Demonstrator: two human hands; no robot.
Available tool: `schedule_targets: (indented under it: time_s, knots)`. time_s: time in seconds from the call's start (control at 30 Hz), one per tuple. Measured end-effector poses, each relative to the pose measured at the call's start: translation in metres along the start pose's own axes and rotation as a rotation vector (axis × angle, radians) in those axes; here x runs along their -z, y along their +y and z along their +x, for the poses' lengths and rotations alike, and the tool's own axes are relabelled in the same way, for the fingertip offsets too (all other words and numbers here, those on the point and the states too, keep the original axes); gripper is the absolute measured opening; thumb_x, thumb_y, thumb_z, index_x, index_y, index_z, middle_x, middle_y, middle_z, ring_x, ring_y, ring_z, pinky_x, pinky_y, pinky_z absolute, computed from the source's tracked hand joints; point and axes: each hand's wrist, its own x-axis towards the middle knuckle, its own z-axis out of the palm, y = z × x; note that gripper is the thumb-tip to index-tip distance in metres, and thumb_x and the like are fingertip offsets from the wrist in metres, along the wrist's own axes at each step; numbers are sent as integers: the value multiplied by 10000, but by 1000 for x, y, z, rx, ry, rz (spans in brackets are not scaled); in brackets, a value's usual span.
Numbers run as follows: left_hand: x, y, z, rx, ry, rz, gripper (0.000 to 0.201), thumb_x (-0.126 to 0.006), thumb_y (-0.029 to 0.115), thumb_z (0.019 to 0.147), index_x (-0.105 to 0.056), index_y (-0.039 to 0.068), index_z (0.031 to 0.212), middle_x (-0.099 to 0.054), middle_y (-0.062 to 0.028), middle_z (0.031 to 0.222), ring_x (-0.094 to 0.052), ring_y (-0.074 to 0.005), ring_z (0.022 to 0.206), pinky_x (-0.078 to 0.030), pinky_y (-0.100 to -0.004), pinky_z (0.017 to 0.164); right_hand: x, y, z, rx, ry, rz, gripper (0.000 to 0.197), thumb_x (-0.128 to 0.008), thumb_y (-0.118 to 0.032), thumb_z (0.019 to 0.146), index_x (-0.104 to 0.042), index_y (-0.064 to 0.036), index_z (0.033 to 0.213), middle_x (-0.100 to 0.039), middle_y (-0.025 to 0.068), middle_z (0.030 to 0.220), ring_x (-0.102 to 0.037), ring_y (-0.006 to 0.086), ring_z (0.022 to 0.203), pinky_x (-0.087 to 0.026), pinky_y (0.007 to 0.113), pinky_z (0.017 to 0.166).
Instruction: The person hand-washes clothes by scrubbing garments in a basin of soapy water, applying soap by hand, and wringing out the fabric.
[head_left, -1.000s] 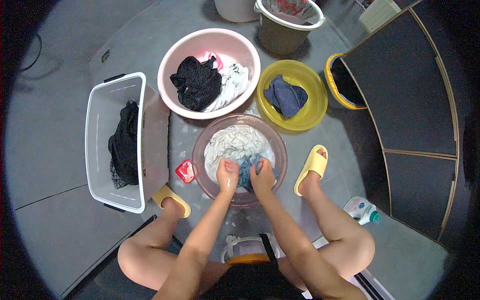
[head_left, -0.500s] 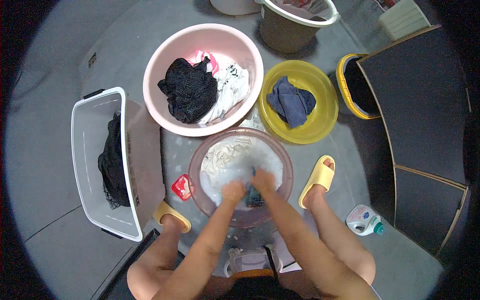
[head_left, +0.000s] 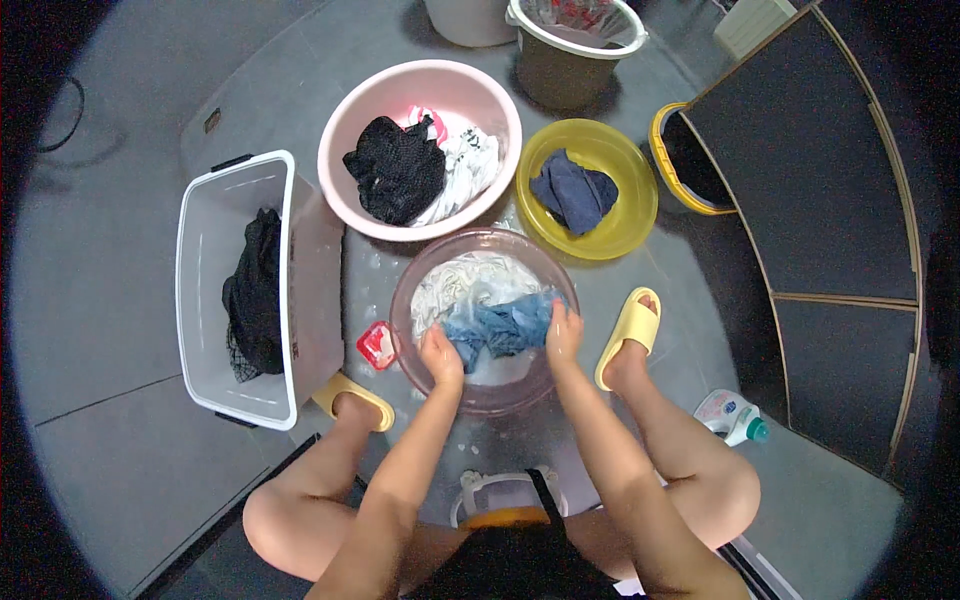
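Observation:
Between my feet stands a translucent pinkish basin (head_left: 490,404) of sudsy water. A wet blue cloth (head_left: 503,325) stretches across it, held between both hands. My left hand (head_left: 441,356) is closed on the cloth's left end, and my right hand (head_left: 564,332) grips its right end near the basin's rim. Behind the blue cloth a bunched white cloth (head_left: 455,280) lies in the water. The cloth's kind of garment I cannot make out.
A pink tub (head_left: 340,185) with black and white clothes and a yellow basin (head_left: 640,215) with a dark blue cloth stand behind. At left is a clear bin (head_left: 320,310) with black clothing. Around are a red soap box (head_left: 376,346), a detergent bottle (head_left: 733,416) and a bucket (head_left: 560,75).
My hands were close together down in the suds. Now they are farther apart, with the blue cloth raised and spread between them. The view has shifted slightly.

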Motion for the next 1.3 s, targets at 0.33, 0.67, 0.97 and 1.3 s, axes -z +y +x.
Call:
schedule_targets:
  time_s: [0.33, 0.67, 0.97, 1.3]
  knots:
    - [16, 33, -28, -638, -590, 1015, 519, -511, 377, 790, -366, 209, 1259, -270, -160, 1320, -317, -352, 1168, -317, -510, 865, -40, 28, -64, 374, -82, -750, 557, -507, -335, 770, -359, -134, 1268, -286, 169, 1324, -314, 462, 1119, -299, 480, 917]
    - [-47, -13, 27, -402, -878, 824, 303, -487, 306, 785, -559, 164, 1043, -543, -150, 1037, -511, -304, 952, -378, -460, 822, -88, 141, 24, 65, -609, -1100, 490, -426, -444, 795, -494, -147, 1179, -559, 118, 1080, -535, 227, 985, -366, 442, 868]
    - [-64, -22, 66, -100, -790, 679, 353, -407, 308, 825, -573, 47, 995, -577, -122, 994, -541, -281, 914, -418, -360, 779, -91, -16, 53, -38, -679, -1133, 378, -413, -403, 815, -629, -102, 894, -614, 80, 954, -540, 267, 988, -413, 377, 833]
    - [2, 57, 4, 56, -636, 528, 288, -614, 314, 736, -580, 104, 930, -566, -104, 900, -500, -195, 765, -391, -314, 726, 2, 25, -43, 461, 40, -305, 191, -559, -189, 711, -525, -2, 686, -526, 142, 1049, -478, 319, 930, -375, 385, 806]
